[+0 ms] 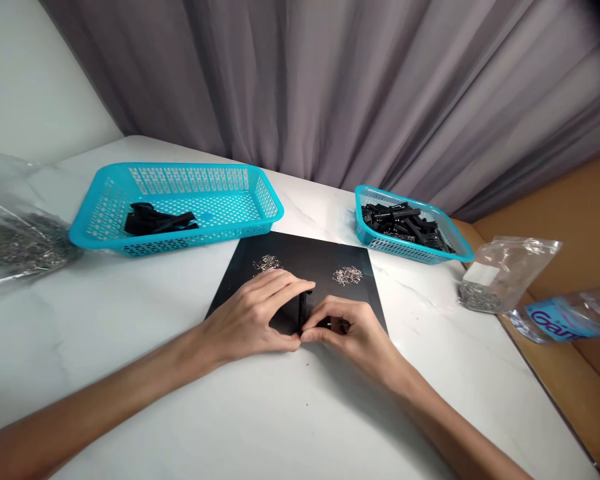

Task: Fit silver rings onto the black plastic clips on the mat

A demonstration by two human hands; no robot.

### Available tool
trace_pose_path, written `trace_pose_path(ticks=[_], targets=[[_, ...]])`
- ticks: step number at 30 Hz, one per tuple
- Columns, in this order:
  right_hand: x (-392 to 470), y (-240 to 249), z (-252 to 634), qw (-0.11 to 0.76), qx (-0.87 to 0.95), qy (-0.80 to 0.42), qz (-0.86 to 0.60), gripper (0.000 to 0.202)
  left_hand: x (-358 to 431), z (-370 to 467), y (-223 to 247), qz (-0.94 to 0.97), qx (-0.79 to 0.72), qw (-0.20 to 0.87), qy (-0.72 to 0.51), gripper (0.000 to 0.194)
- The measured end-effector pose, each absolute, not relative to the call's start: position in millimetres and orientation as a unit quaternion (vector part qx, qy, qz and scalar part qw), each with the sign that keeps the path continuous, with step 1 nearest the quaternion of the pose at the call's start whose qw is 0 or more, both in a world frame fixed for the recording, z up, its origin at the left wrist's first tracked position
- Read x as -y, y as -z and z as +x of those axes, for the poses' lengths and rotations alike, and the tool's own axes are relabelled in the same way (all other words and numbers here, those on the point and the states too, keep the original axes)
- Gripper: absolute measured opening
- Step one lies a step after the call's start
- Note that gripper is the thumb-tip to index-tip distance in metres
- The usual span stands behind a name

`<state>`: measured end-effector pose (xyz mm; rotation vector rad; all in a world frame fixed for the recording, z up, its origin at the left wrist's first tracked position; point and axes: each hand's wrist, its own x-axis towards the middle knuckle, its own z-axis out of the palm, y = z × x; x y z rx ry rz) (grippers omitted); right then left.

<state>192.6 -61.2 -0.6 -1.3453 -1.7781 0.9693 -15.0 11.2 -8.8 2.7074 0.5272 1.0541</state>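
Note:
A narrow black plastic piece (303,310) stands between my hands over the front part of the black mat (320,257). My left hand (253,310) is closed on it, fingers at its far end and thumb at its near end. My right hand (347,323) pinches at the near end of the same piece, thumb and index finger together. Whether a small part sits in that pinch is hidden. Something dark shows beneath the right fingers, too covered to name. Beyond the hands lie two heaps of small metal springs or clips, a left heap (269,262) and a right heap (348,275).
At the back left, a large blue basket (180,243) holds a few black pieces (157,220). A smaller blue basket (405,252) at right is full of black pieces. Clear bags of metal bits, one left (20,240), one right (483,293), and a plastic bottle (560,317) flank the table.

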Motion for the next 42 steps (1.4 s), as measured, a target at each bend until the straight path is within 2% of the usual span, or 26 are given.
trace_pose_path(ticks=[7, 12, 19, 23, 37, 39, 42], targets=[[62.9, -10.2, 205.8, 0.349, 0.687, -0.388, -0.506, 0.029, -16.6, -17.2, 7.4, 0.898, -0.254, 0.195, -0.302, 0.057], [69.2, -11.8, 219.2, 0.435, 0.653, -0.262, -0.562, 0.043, -19.8, -16.8, 6.4, 0.894, -0.261, 0.217, -0.291, 0.060], [73.4, -4.8, 201.9, 0.509, 0.543, -0.449, -0.494, 0.027, -18.3, -16.4, 3.8, 0.890, -0.279, 0.216, -0.290, 0.059], [71.2, -4.4, 197.3, 0.533, 0.528, -0.453, -0.481, 0.026, -17.7, -16.2, 2.4, 0.887, -0.280, 0.214, -0.299, 0.057], [80.2, -1.6, 185.4, 0.523, 0.533, -0.464, -0.477, 0.027, -14.2, -18.0, 7.3, 0.886, -0.254, 0.153, -0.357, 0.056], [78.6, -1.9, 188.3, 0.540, 0.539, -0.434, -0.480, 0.032, -14.6, -18.9, 7.2, 0.888, -0.264, 0.166, -0.337, 0.058], [69.7, -4.1, 209.2, 0.592, 0.545, -0.292, -0.517, 0.045, -16.5, -19.8, 5.4, 0.887, -0.293, 0.187, -0.305, 0.059]])
